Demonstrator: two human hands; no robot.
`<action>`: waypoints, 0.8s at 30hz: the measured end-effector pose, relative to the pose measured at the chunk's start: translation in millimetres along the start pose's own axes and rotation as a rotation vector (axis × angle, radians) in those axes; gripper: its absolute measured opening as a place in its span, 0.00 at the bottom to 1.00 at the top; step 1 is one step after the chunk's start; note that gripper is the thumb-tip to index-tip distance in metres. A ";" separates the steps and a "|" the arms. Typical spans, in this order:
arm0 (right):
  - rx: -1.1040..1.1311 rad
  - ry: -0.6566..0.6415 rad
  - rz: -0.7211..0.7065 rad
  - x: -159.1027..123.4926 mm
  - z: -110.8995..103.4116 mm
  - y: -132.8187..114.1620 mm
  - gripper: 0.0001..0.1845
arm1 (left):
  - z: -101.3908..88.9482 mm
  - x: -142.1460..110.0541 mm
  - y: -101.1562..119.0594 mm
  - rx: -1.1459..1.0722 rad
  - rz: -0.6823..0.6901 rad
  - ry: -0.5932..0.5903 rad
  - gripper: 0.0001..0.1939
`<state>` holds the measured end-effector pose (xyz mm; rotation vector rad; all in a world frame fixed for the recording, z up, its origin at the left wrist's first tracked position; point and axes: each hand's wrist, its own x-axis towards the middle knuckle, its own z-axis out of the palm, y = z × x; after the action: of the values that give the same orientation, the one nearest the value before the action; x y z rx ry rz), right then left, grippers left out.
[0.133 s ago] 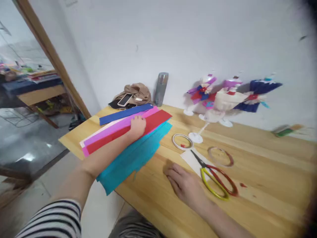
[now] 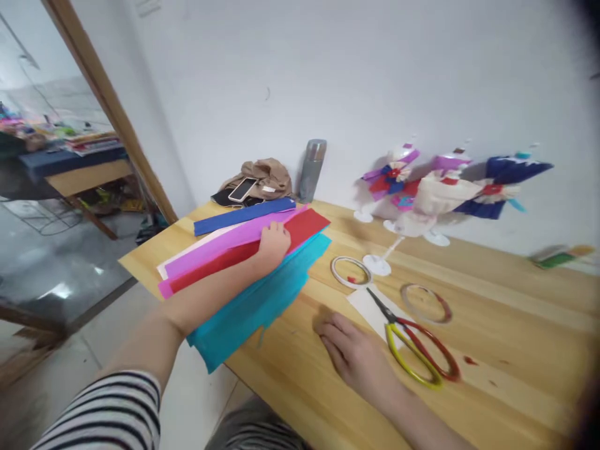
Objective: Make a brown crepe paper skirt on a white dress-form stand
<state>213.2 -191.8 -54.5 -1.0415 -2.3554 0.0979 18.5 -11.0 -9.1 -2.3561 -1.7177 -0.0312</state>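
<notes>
My left hand (image 2: 275, 242) has its fingers curled down on a strip of red crepe paper (image 2: 307, 226), closed on it near the middle. Around that strip lie a purple-pink crepe sheet (image 2: 215, 245), a dark blue folded strip (image 2: 244, 216) and a wide turquoise piece (image 2: 253, 319) that hangs over the table's front edge. My right hand (image 2: 349, 347) rests on the wood, fingers loosely bent and thumb apart, holding nothing visible. Just right of it are scissors (image 2: 391, 319) with one red and one yellow handle, partly over a white paper (image 2: 365, 305).
Two tape rings (image 2: 349, 259) lie beyond my right hand. Several small crepe-paper dress figures (image 2: 440, 197) on white round stands line the wall. A grey flask (image 2: 312, 172), a brown cloth (image 2: 265, 175) and a phone (image 2: 242, 189) sit at the back left.
My left hand has slid slightly to the right along the red paper. The whole view has shifted a little. My right hand stays in place on the table.
</notes>
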 end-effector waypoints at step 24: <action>-0.034 -0.005 0.021 0.2 1.3 -1.3 0.14 | 19.6 19.8 -50.2 -0.205 0.123 -0.009 0.18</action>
<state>211.6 -192.4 -55.1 -1.0831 -2.3585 0.0686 -24.8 25.8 -16.7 -2.6073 -1.6403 -0.1849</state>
